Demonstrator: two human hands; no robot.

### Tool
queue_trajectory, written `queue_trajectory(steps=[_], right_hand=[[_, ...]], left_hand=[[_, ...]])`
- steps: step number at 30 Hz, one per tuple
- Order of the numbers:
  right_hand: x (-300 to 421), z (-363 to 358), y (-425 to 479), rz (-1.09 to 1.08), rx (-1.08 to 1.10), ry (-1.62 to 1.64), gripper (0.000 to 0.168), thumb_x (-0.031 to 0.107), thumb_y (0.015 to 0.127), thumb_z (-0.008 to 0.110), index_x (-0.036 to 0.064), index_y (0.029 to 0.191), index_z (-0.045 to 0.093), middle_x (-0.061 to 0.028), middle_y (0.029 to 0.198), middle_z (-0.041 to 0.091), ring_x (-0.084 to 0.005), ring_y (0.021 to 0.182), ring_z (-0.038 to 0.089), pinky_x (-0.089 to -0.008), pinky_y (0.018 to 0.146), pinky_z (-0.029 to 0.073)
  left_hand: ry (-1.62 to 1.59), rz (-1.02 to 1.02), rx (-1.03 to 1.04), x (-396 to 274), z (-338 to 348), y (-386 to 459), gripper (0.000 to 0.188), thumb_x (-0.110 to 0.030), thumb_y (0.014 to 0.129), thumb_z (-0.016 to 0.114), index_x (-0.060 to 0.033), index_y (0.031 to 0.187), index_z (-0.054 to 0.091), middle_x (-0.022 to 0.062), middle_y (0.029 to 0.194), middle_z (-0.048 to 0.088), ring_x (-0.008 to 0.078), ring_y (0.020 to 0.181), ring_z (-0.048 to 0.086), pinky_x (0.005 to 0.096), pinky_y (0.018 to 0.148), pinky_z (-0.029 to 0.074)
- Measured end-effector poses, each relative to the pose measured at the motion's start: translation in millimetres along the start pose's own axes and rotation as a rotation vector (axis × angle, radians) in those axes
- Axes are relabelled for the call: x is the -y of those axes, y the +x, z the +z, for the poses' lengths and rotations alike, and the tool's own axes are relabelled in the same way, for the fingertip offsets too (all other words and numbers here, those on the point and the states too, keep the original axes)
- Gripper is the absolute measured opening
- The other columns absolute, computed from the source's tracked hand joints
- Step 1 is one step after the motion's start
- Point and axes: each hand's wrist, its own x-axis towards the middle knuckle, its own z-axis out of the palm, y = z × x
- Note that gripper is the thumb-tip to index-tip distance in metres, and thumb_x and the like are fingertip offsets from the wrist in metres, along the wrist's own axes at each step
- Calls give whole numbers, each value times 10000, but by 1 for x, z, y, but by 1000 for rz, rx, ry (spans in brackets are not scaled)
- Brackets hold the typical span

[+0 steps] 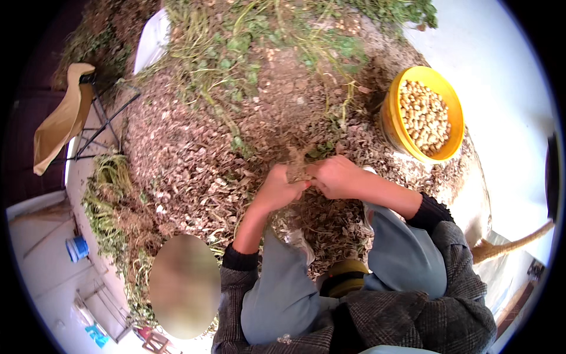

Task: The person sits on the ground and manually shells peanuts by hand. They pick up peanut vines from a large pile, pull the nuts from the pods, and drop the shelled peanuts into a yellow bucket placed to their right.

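Both hands meet just beyond my knees, low over a litter of dry leaves [199,177]. My left hand [279,188] is closed around part of a thin brown root clump [297,160] that looks like a peanut plant's. Against the same clump, my right hand [338,177] has its fingers curled in, close to the left thumb. Whether a pod sits between the fingertips is too small to tell. A few green leaves [322,150] show just past the right knuckles. To the right stands a yellow bucket [457,132] holding many peanuts in their shells [424,117].
Pulled peanut plants [239,48] lie across the far side, with more heaped at the left [110,194]. A tan folding chair [66,119] stands at left. Further off is a blue bucket [77,248]. Under me is a round yellow-and-black seat [345,276].
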Motion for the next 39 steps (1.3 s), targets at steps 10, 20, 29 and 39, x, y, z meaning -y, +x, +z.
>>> queue_trajectory(steps=[10, 20, 29, 39], right_hand=[[0, -13, -2, 72, 387, 1117, 236, 183, 919, 615, -23, 812, 658, -32, 630, 536, -91, 531, 448, -257, 481, 332], [29, -8, 3, 3, 488, 1557, 352, 277, 932, 605, -48, 799, 635, 12, 564, 453, -59, 470, 323, -224, 426, 209], [-27, -55, -38, 179, -362, 804, 247, 268, 967, 528, 90, 963, 700, 31, 603, 507, -57, 504, 412, -207, 468, 337], [-174, -90, -136, 714, -999, -233, 285, 242, 947, 538, -7, 1005, 665, -212, 876, 676, -364, 846, 664, -414, 716, 506]], left_hand=[[-115, -111, -47, -19, -9, -39, 226, -167, 792, 756, -9, 833, 600, 9, 670, 569, 84, 573, 502, 247, 507, 382], [-450, 80, -95, -8, -12, -71, 194, -119, 775, 759, -41, 907, 640, 33, 730, 626, 95, 579, 531, 238, 500, 397], [543, 21, -879, -131, -72, -254, 170, -58, 844, 596, -42, 969, 710, 0, 622, 580, 54, 446, 420, 221, 416, 312], [1062, -900, -1439, 93, -201, -525, 680, -566, 773, 652, 51, 1053, 595, 297, 951, 638, 446, 919, 616, 510, 808, 478]])
